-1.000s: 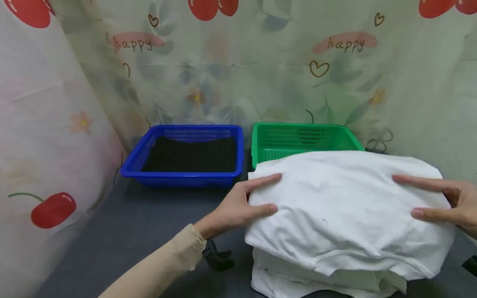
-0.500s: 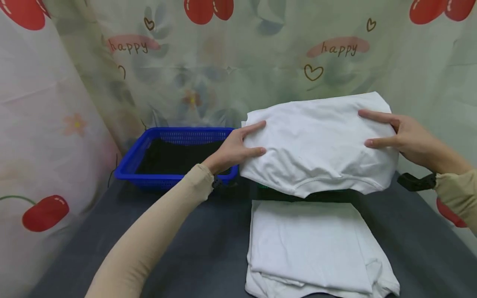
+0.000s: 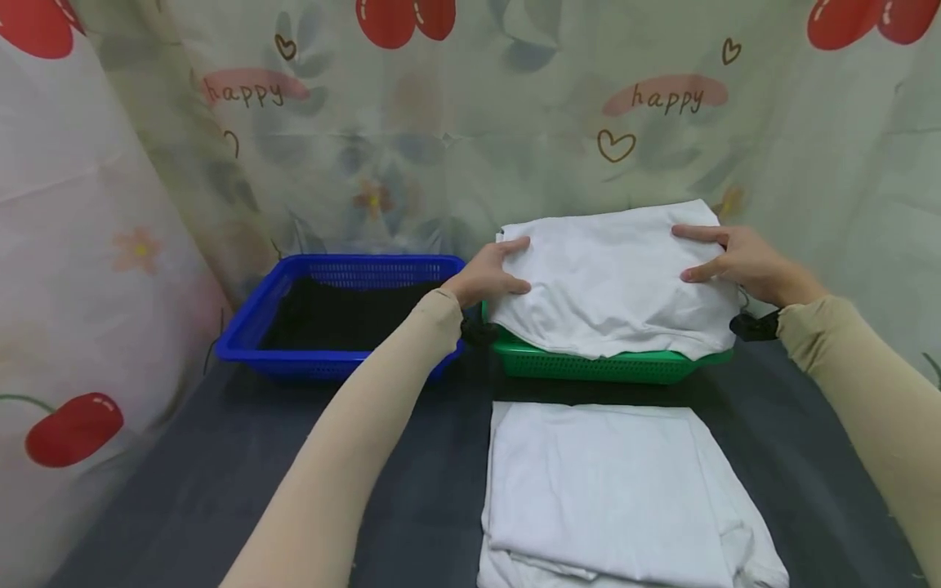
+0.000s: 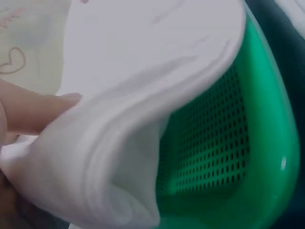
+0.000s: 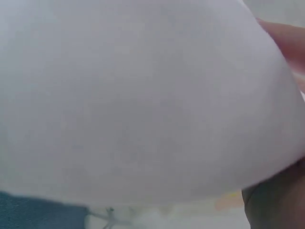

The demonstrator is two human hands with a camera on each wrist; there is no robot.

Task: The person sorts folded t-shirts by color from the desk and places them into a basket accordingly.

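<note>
A folded white T-shirt (image 3: 610,278) is held over the green basket (image 3: 588,367), covering most of its opening in the head view. My left hand (image 3: 488,273) grips the shirt's left side, thumb and index finger on top and the other fingers hidden beneath. On the opposite side my right hand (image 3: 742,261) grips it the same way. In the left wrist view the folded edge of the shirt (image 4: 119,119) curves above the perforated inside of the green basket (image 4: 214,143). White cloth (image 5: 143,105) fills most of the right wrist view.
A second folded white garment (image 3: 603,490) lies on the dark table (image 3: 412,490) in front of the green basket. To the left stands a blue basket (image 3: 294,357) with folded black cloth (image 3: 338,314) inside. A printed curtain (image 3: 529,163) hangs behind both baskets.
Both hands have lifted the white T-shirt off the garment lying in front, carried it away from the body, and then lowered it slightly left over the green basket.
</note>
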